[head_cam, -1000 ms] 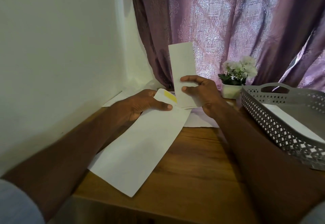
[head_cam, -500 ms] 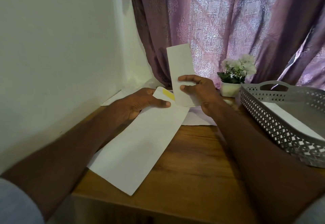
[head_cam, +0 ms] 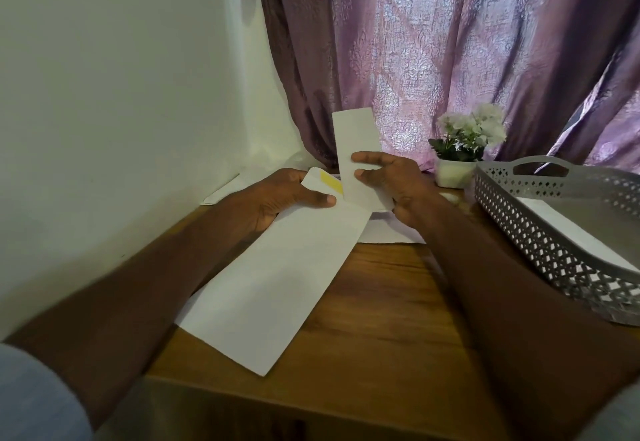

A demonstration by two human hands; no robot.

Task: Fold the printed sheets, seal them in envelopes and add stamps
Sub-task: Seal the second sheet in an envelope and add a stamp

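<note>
A long white envelope lies slanted on the wooden table, its open flap with a yellow strip at the far end. My left hand holds that far end, thumb on top near the mouth. My right hand pinches a folded white sheet that stands nearly upright, its lower end at the envelope's mouth. How far the sheet is inside is hidden by my fingers.
A grey perforated tray with white paper in it stands at the right. A small white pot of flowers sits by the purple curtain. More white sheets lie under my hands, and a white wall runs along the left.
The folded sheet has come down a little toward the envelope's mouth with my right hand. My left hand keeps its hold on the envelope.
</note>
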